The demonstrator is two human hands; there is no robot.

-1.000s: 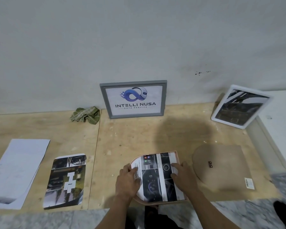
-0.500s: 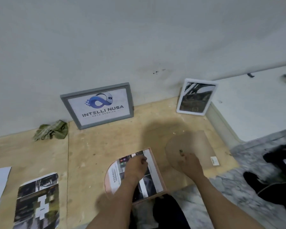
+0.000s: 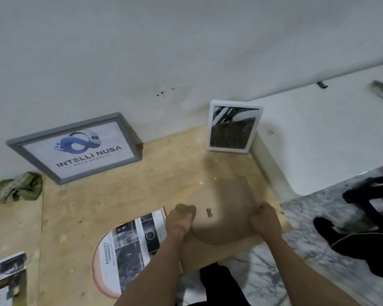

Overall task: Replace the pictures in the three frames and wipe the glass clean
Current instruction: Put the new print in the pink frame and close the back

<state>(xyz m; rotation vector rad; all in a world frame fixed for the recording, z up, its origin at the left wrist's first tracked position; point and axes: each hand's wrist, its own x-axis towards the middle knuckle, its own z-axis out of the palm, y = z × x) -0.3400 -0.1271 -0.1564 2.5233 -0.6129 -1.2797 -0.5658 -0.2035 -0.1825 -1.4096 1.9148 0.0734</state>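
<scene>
Brown fibreboard backing panel (image 3: 226,208) is lying on the plywood worktop (image 3: 119,195), rounded end toward me, and I am gripping it at both side edges. My left hand (image 3: 179,219) is curling its fingers onto the left edge; my right hand (image 3: 264,221) is clamping the right edge the same way. A small black hanger fitting (image 3: 209,212) is sitting between my hands.

Risks, as I am judging them:
- Panel is thin, so an uneven lift is likely flexing or cracking it.
- My left forearm is passing over the new printed picture (image 3: 133,244), which is lying loose in the arched pink frame (image 3: 102,281). A brush there is likely shifting the print off square.
- Frame is sitting near the worktop's front edge, and a nudge is risking a fall.

Grey frame (image 3: 75,149) and white frame (image 3: 232,127) are leaning against the wall, well apart from my hands. Green cloth (image 3: 18,187) is lying by the wall, out of easy reach.
</scene>
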